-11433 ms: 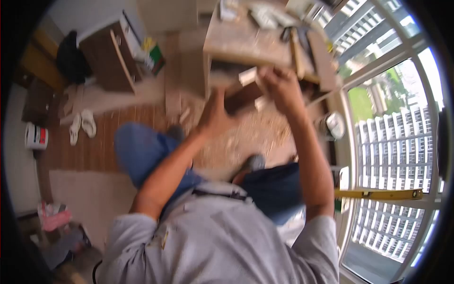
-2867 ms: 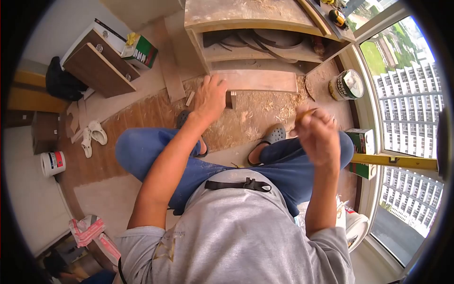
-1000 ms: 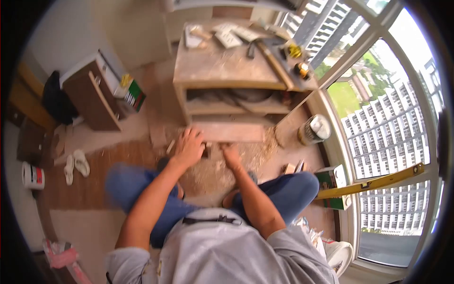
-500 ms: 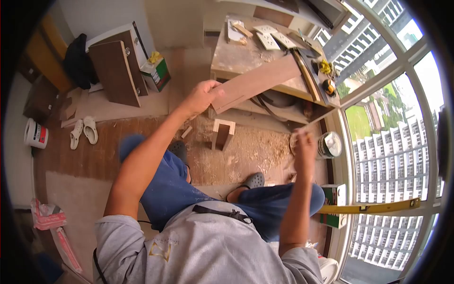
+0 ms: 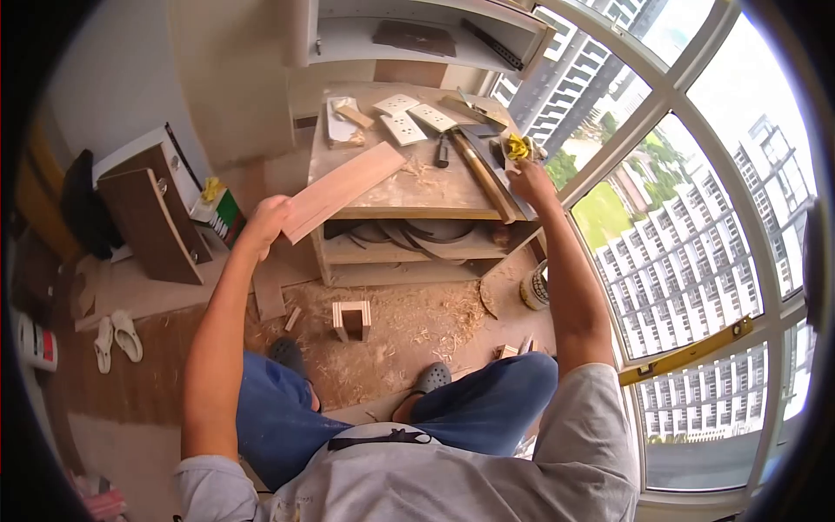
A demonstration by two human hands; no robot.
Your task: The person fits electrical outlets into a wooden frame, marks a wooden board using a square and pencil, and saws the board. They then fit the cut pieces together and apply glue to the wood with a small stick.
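Observation:
My left hand [image 5: 270,217] is closed on the near-left end of a flat reddish-brown wooden board [image 5: 346,190]. The board slants up over the workbench [image 5: 452,196], its far end above the bench top. At the bench's right edge my right hand [image 5: 531,184] has its fingers curled down, just below a bright yellow item [image 5: 519,146]. What those fingers hold, if anything, is hidden. A hammer [image 5: 483,178] with a wooden handle lies left of that hand, and a dark-handled tool [image 5: 442,150] lies farther left.
White socket plates [image 5: 402,126] and a white tray [image 5: 345,122] lie on the bench. A small wooden box frame [image 5: 351,320] stands on the shaving-strewn floor. Brown panels [image 5: 150,222] lean at left. A yellow spirit level [image 5: 687,352] rests by the windows on the right.
My right hand has moved up and forward to the bench's right edge, covering where an orange-and-black round tool lay. The view has shifted, showing more of the bench. My left hand still holds the board.

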